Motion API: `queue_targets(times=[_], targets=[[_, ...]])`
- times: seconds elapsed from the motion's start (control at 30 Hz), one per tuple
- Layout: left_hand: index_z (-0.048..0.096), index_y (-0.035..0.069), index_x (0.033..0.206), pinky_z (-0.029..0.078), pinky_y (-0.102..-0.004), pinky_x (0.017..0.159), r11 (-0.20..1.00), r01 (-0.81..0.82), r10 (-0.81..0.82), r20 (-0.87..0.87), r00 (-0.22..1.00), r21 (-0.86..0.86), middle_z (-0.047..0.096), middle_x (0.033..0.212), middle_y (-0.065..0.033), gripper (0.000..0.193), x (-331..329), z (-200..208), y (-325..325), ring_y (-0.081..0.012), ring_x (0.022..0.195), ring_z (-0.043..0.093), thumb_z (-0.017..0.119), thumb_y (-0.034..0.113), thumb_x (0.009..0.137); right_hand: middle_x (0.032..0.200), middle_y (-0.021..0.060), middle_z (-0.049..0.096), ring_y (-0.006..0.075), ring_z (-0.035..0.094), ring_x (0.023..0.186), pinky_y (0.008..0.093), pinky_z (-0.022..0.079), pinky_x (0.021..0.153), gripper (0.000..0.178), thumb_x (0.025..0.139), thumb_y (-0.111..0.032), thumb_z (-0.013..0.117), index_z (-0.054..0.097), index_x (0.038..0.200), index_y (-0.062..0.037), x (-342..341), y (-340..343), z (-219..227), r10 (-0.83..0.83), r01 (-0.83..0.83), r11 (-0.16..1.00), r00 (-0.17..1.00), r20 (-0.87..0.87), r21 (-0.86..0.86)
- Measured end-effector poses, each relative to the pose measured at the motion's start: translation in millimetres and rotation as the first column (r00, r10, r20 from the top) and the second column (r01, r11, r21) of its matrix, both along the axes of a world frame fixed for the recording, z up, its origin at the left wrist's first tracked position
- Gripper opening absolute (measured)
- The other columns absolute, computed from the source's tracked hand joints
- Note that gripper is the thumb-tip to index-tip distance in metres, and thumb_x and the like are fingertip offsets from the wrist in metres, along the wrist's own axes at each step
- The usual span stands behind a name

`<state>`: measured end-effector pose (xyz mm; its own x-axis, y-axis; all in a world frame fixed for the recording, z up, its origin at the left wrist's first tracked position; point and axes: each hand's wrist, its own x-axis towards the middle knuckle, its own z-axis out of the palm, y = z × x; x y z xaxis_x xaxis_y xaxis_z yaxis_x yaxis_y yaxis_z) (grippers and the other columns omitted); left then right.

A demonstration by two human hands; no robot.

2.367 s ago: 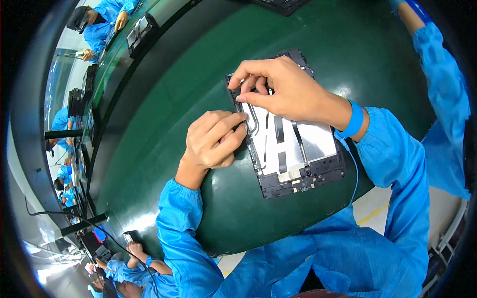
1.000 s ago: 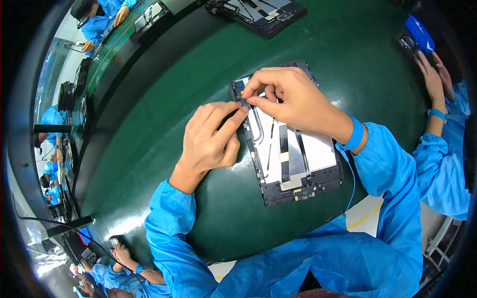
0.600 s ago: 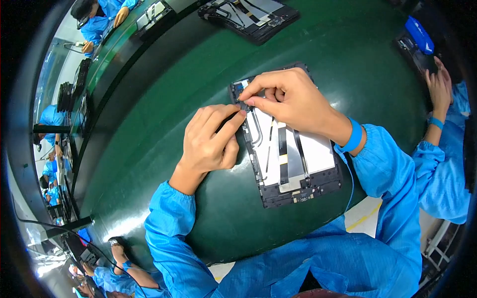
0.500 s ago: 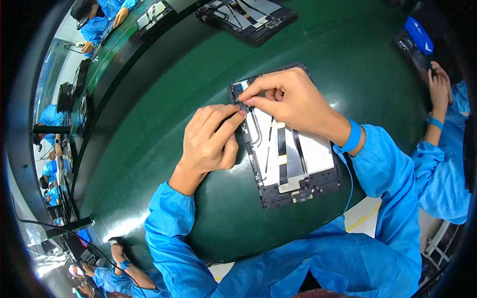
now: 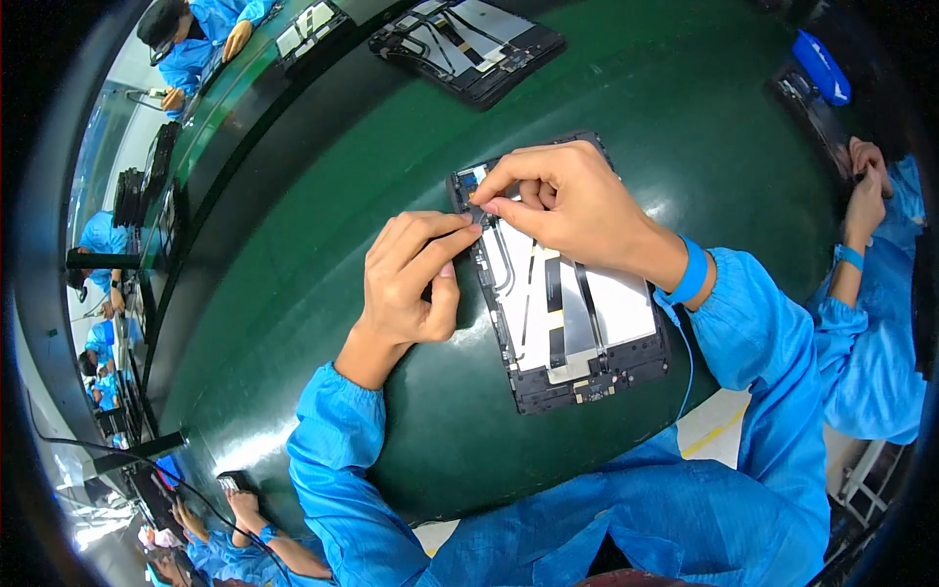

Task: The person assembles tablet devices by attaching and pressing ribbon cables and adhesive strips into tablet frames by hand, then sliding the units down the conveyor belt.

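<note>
An opened tablet lies on the green surface, its black frame and silver-white battery area exposed, with dark flex cables across it. Over its upper left corner, my right hand bends thumb and forefinger into a pinch beside a small blue part; whatever is between the fingertips is too small to make out. My left hand reaches in from the left, its extended fingertips touching the tablet's upper left edge. The left thumb stands apart from the forefinger. A blue band with a cord circles my right wrist.
Another opened tablet lies on the green surface at the far side. At right, a co-worker's hands are near a dark device and a blue object. More co-workers and stacked dark panels line the left.
The far tablet has shifted left and slightly nearer. My left thumb has moved away from the forefinger; my right hand is almost still. The right co-worker's hands have come together.
</note>
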<state>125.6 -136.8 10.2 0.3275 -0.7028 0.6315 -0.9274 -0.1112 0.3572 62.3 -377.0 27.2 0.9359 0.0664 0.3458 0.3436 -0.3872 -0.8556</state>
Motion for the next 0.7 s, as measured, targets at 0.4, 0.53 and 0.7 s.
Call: queue_targets(times=[0.4,0.53,0.7], targets=[[0.081,-0.003,0.111,0.06,-0.0431,0.088,0.999,-0.007,0.007,-0.012,1.0,0.05,0.077,0.113,-0.0191,0.04,-2.2,2.4,5.1,-0.0361,0.1,0.073,0.06,0.003,0.077,0.076,0.0055,0.075,0.004,0.047,0.056,0.0267,0.036,0.052,0.013,0.096,-0.005,0.08,0.081,0.107,-0.0001,-0.9,2.2,3.7,-0.013,0.013,1.0,0.998,-0.062,0.0],[0.078,-0.003,0.11,0.058,-0.0425,0.084,1.0,-0.009,0.008,0.038,0.999,0.029,0.076,0.111,-0.0149,0.042,-0.9,3.6,1.1,-0.0334,0.096,0.072,0.063,-0.001,0.071,0.079,0.0074,0.077,0.0042,0.049,0.056,0.027,0.037,0.052,0.013,0.096,-0.005,0.08,0.081,0.108,-0.0004,0.9,1.5,3.1,-0.007,0.007,1.0,0.999,-0.04,0.009],[0.075,-0.006,0.112,0.059,-0.0434,0.085,0.991,-0.081,0.059,0.187,0.981,0.11,0.074,0.111,-0.0172,0.038,-11.7,9.4,-7.8,-0.0347,0.098,0.072,0.067,0.001,0.076,0.079,0.0078,0.077,0.0068,0.052,0.056,0.0277,0.039,0.053,0.017,0.096,-0.006,0.079,0.082,0.112,-0.0018,2.2,0.3,-1.0,0.005,-0.005,1.0,0.999,-0.035,0.018]])
